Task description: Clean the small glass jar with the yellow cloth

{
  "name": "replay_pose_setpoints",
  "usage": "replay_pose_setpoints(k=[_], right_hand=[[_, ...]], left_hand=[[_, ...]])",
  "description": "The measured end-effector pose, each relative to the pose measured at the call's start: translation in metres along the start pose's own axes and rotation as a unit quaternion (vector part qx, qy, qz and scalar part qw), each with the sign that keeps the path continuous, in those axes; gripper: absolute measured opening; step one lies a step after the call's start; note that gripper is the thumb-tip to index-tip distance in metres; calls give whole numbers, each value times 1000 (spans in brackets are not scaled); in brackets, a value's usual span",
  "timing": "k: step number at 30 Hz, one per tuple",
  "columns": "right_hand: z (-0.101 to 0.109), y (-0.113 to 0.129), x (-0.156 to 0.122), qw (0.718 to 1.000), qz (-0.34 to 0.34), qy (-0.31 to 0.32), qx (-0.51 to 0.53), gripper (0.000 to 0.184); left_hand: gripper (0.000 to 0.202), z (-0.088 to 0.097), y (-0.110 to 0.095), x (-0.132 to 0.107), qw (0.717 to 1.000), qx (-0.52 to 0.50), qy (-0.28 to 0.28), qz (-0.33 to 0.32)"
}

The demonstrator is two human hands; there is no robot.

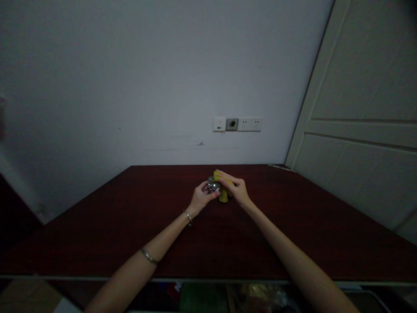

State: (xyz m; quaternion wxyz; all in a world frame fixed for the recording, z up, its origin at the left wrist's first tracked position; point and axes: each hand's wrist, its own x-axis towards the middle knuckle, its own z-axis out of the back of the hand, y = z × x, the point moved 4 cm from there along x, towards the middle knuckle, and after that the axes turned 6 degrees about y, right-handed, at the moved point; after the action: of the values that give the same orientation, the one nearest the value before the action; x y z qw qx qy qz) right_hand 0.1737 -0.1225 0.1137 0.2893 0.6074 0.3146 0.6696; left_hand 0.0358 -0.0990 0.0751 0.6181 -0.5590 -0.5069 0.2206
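Both my hands meet over the middle of a dark red table (130, 226). My left hand (201, 198), with bracelets on the wrist and forearm, is closed around a small shiny silver object (213, 187). Pressed against that object is a yellow cloth or sponge (224, 194), which my right hand (237, 190) grips with fingers curled over its top. What the silver object is I cannot make out.
A white wall with a row of sockets (237, 124) stands behind the table. A pale panelled door (358, 108) is at the right. Below the table's front edge (208, 279) lie green and other coloured items (202, 298).
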Motion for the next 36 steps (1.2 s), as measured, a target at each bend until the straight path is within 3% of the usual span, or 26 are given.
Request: replay_pose_setpoints(k=[4, 13, 20, 27, 36], right_hand=[[3, -8, 1, 998, -26, -44, 30, 31], [-4, 6, -4, 998, 42, 15, -34, 20], [-1, -4, -1, 999, -7, -37, 18, 29], [-7, 9, -7, 995, 66, 18, -74, 20], [-1, -2, -3, 999, 18, -32, -37, 23]], left_hand=[[58, -1, -3, 1, 1000, 10, 1, 6], [50, 2, -1, 2, 1000, 18, -20, 10], [53, 3, 1, 3, 1000, 12, -5, 8], [48, 7, 5, 5, 999, 37, -29, 8], [57, 5, 5, 5, 999, 50, -1, 17]])
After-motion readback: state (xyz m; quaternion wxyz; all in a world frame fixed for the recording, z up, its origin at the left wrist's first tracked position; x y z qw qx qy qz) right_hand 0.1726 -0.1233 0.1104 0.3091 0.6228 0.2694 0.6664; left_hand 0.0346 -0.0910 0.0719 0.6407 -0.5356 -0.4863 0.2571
